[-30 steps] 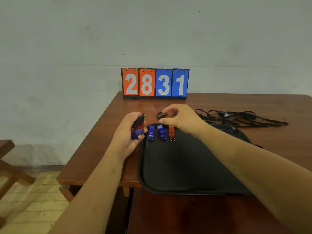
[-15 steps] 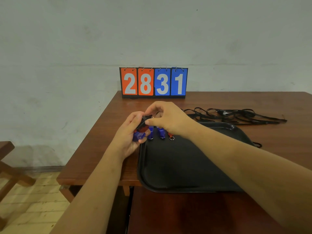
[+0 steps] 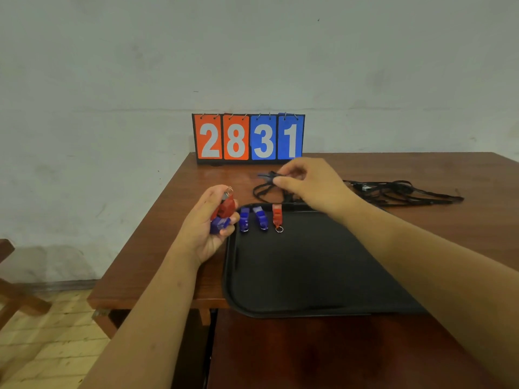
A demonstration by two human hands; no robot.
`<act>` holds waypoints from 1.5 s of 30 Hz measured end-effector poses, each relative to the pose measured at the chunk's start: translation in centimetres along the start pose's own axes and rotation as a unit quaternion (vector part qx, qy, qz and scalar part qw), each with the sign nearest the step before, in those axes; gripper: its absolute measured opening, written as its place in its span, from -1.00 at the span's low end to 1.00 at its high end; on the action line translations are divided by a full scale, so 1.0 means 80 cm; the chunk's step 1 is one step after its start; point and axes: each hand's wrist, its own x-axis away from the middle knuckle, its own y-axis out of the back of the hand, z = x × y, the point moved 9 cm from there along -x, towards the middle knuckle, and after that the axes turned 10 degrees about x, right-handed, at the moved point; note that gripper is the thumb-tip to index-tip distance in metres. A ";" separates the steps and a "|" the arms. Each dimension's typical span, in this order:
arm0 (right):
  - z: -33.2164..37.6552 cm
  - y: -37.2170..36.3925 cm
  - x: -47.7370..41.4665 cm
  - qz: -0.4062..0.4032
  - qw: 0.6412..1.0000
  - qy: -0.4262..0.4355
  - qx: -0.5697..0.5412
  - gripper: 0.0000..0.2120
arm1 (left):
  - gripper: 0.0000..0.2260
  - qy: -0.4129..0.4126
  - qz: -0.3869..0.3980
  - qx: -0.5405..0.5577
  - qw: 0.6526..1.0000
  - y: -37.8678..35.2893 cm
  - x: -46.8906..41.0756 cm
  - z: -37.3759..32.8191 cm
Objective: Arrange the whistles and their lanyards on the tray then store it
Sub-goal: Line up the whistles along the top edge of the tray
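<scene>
Three whistles (image 3: 260,219), two blue and one red, lie side by side at the far left of the black tray (image 3: 309,270), so we judge the arranging begun but far from finished. Our left hand (image 3: 203,231) curls its grip round two more, a red whistle (image 3: 227,206) above a blue whistle (image 3: 219,224), just beside the tray's left rim. Our right hand (image 3: 311,189) pinches the clip end of a black lanyard (image 3: 261,192), whose loop trails onto the counter (image 3: 168,234) beyond the tray. The other lanyards (image 3: 401,192) lie tangled on the counter, off the tray. As far as we can see no lanyard is on the tray yet, and storing it is left. A flip scoreboard (image 3: 248,137) stands behind.
</scene>
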 end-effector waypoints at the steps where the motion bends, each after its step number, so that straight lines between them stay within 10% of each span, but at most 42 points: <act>1: -0.019 0.000 0.001 0.000 1.000 -0.020 0.015 -0.84 | -0.77 0.001 0.001 -0.007 1.000 0.000 -0.001 0.000; 14: -0.110 -0.038 0.029 0.077 0.979 -0.071 0.177 -0.66 | -0.90 -0.011 0.006 -0.012 1.000 -0.003 0.002 -0.002; 45: -0.077 -0.035 0.003 0.021 0.996 -0.066 0.052 -0.71 | -0.69 0.002 0.029 -0.012 1.000 -0.006 -0.002 -0.001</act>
